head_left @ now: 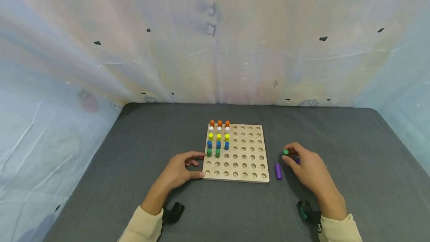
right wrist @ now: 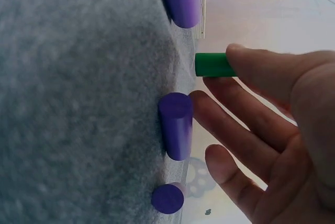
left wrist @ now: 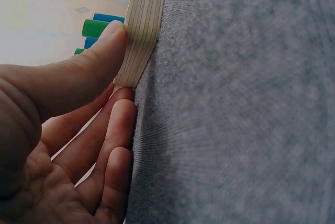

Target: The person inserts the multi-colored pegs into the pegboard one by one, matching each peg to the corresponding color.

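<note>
A wooden pegboard holds rows of orange, white, yellow and blue pegs, three in each row. Two green pegs stand in the row nearer me. My left hand rests against the board's left edge, thumb by the front corner and index finger farther up. In the left wrist view the thumb touches the layered side of the board. To the right of the board, my right hand pinches a green peg between thumb and index finger. Its other fingers are spread.
On the grey cloth, one purple peg lies just right of the board. Another purple peg is beside the right fingers, with a third purple peg below it in the right wrist view. A patterned curtain stands behind the table.
</note>
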Action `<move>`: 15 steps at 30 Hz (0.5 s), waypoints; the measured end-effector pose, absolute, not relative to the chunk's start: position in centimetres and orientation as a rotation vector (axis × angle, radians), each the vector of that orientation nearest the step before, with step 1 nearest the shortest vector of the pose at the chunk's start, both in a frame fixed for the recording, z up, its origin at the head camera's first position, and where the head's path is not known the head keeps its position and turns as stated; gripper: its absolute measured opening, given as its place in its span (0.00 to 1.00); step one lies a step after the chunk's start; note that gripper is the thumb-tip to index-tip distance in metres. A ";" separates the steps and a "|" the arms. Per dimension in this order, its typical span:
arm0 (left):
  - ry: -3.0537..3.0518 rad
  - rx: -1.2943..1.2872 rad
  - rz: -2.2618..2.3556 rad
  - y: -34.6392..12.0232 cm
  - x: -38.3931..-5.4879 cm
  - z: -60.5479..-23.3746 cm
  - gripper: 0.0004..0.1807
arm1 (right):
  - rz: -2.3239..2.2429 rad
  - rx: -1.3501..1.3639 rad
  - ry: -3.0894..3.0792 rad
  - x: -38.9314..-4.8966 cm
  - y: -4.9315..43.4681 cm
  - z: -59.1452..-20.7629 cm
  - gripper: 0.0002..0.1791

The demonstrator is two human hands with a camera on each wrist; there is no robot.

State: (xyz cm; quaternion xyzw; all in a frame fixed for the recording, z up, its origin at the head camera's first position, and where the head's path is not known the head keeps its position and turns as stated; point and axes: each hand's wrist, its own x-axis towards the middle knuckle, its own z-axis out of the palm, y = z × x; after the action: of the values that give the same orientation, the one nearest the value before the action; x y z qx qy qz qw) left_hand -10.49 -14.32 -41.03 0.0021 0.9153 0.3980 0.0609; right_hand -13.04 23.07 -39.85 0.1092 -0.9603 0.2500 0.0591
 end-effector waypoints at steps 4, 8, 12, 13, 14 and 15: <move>2.772 0.002 1.205 -14.4 -10.5 -41.1 0.30 | 0.763 0.320 -2.920 -13.1 22.9 -39.9 0.13; 2.776 0.005 1.200 -14.4 -10.4 -41.0 0.30 | 0.754 0.325 -2.927 -13.1 22.8 -39.8 0.14; 2.781 0.033 1.201 -14.3 -10.3 -41.0 0.29 | 0.738 0.318 -2.924 -13.1 22.9 -39.9 0.14; 2.778 0.029 1.207 -14.3 -10.3 -41.0 0.29 | 0.738 0.318 -2.923 -13.1 22.9 -39.9 0.14; 2.777 0.028 1.209 -14.4 -10.4 -41.1 0.29 | 0.737 0.321 -2.922 -13.1 22.9 -39.9 0.13; 2.777 0.024 1.210 -14.4 -10.4 -41.1 0.29 | 0.736 0.326 -2.921 -13.2 22.8 -39.9 0.13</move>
State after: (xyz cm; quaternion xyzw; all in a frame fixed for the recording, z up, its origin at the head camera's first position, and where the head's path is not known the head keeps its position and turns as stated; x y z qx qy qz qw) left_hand -10.39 -14.39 -41.11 0.0080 0.9152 0.3989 0.0564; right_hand -13.18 22.84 -39.86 0.1073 -0.9626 0.2426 0.0557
